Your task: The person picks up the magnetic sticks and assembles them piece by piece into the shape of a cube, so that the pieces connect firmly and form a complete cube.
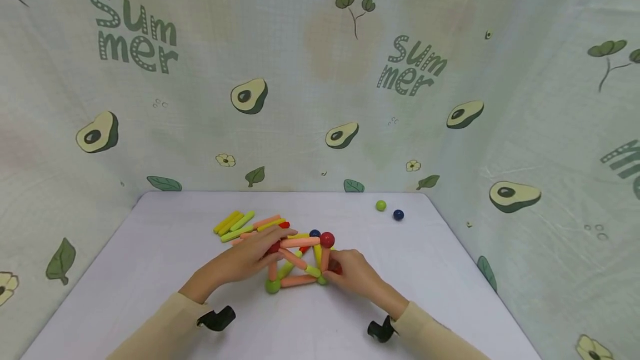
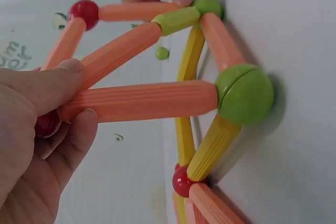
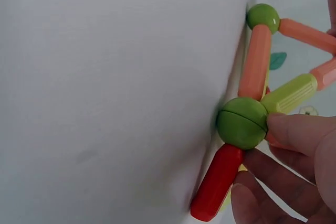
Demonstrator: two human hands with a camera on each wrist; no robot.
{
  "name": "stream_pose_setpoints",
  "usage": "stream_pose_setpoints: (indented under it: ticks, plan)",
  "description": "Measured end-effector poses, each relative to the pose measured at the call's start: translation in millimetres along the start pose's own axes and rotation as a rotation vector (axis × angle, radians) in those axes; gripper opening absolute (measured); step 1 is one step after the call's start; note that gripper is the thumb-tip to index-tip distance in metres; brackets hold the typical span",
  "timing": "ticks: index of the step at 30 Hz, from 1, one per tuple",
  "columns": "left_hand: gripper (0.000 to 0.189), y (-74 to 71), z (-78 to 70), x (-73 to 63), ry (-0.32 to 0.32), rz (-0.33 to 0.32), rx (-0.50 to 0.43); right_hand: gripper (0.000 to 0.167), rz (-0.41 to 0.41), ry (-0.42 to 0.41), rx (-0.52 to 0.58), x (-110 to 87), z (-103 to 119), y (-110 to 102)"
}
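Stick-and-ball frame [image 1: 298, 280]: lower centre of head view. Left hand [image 1: 245, 257] pinches orange stick [image 2: 147, 100]; right hand [image 1: 357, 274] pinches around green ball [image 3: 241, 123]. Best steady the top, press red stick [image 3: 218, 182] square.

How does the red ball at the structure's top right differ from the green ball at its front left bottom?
The red ball is raised; the green ball sits on the white table. The green ball shows a clear seam in the left wrist view; the red ball shows none I can make out. Both are round and join salmon rods.
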State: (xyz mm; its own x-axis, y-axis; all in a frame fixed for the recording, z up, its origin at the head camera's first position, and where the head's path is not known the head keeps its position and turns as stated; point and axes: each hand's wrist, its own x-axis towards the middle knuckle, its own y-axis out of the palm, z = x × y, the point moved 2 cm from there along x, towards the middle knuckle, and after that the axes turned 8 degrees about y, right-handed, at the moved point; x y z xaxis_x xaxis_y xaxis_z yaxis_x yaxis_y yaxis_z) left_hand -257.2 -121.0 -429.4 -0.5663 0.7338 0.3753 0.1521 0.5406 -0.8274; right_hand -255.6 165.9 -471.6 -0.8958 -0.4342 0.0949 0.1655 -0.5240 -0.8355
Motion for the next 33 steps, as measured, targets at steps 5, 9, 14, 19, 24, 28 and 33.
stream_pose_setpoints:
  ticks: [5,9,14,19,24,28,33]
  plan:
    - [0.056,-8.1,6.6,1.6,-0.045,0.049,-0.024,0.015,0.003,0.008,-0.007,-6.7,7,5]
    - [0.056,-15.0,13.5,1.0,-0.028,0.082,-0.029,0.015,0.010,-0.009,-0.008,-10.5,18,10]
    - [0.053,-24.3,19.8,-0.4,-0.003,0.123,0.020,0.015,0.018,-0.022,-0.017,-11.7,34,19]
    - [0.053,-29.6,21.3,-5.9,-0.028,0.149,0.005,0.014,0.021,-0.027,-0.006,-12.2,46,25]
    - [0.049,-29.1,17.6,-12.8,-0.002,0.117,0.009,0.008,0.116,-0.030,-0.038,-6.6,46,18]
    - [0.050,-27.5,13.5,-16.2,0.017,0.091,0.013,0.017,0.161,-0.059,-0.100,5.6,41,-2]
    - [0.050,-26.8,10.2,-20.7,0.039,0.057,0.044,0.028,0.139,-0.163,-0.218,36.7,32,-15]
